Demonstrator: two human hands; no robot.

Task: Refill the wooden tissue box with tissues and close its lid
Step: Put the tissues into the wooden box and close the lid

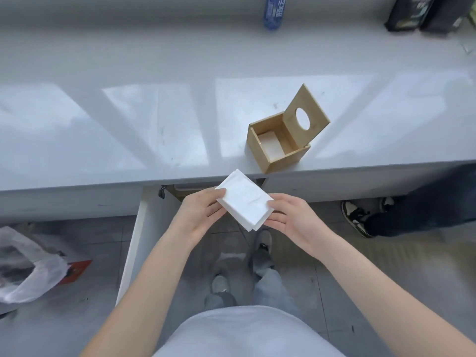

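Here, line by line:
Tissue stack point(244, 200): one white folded stack, held in the air just near of the counter edge, near and left of the box.
Left hand point(199, 215): fingers curled around the stack's left end, thumb on top.
Right hand point(291, 217): partly open, fingertips pinching the stack's right end.
Wooden tissue box point(277, 148): one, on the grey counter point(128, 119) near its front edge, only a pale base showing inside.
Lid point(306, 112): one, raised at the box's far right side, with one oval hole.
Blue bottle point(274, 11): one, far back.
Plastic bag point(25, 269): one, on the floor at left.
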